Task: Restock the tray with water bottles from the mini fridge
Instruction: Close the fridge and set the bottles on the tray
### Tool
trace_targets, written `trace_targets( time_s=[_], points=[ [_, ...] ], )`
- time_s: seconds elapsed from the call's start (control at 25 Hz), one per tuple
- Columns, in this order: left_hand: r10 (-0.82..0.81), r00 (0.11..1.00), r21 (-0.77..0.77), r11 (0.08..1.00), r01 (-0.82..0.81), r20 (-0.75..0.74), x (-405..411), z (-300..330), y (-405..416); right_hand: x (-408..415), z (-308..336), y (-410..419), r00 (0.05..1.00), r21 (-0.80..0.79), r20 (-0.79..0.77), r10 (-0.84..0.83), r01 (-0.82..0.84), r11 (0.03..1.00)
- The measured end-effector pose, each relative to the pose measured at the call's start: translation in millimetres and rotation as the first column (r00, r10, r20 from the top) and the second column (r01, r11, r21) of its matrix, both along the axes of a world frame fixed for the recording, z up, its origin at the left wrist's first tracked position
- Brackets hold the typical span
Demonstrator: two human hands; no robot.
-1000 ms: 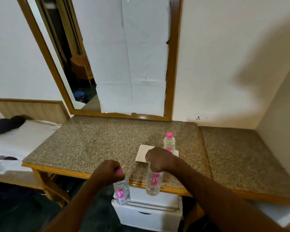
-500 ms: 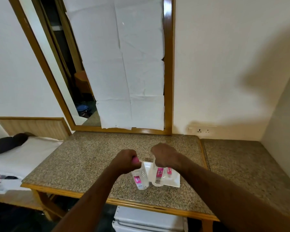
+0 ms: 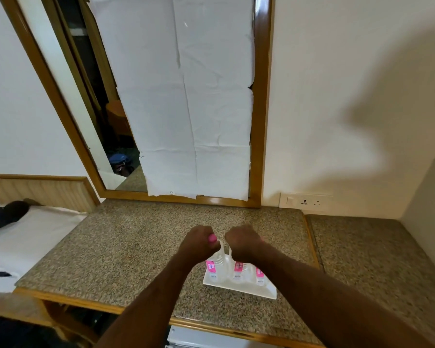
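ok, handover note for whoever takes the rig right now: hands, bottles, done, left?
Left hand: shut on the top of the left bottle, pink cap showing.
Right hand: shut on the top of the middle bottle.
Both bottles stand upright on the white tray; a third bottle stands at its right.
Done: three bottles on the tray.
Left: let go of both. Fridge contents not visible, so more may be needed.
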State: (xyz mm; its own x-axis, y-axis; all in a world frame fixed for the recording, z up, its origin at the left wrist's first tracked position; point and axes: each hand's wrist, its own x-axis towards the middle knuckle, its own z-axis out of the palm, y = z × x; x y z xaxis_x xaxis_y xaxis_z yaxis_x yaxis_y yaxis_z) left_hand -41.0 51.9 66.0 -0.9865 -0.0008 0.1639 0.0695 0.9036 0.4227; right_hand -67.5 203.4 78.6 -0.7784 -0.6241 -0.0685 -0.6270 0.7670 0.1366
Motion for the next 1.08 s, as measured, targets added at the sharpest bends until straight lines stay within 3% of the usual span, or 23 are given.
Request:
trace_targets(
  time_s=[0.44,0.64,1.08],
  points=[
    [-0.070,0.994,-0.031,0.997,0.072,0.083,-27,-13,11,-24,-23,0,0.996,-0.031,0.082,-0.019,0.021,0.999],
    [-0.082,0.995,-0.029,0.996,0.084,0.055,-31,-14,12,-28,-30,1,0.996,-0.034,0.083,-0.027,0.030,0.999],
    [-0.127,0.988,0.011,0.992,0.126,0.091,-35,-14,7,-29,-23,8,0.977,-0.148,0.192,-0.097,0.127,0.981]
  ],
)
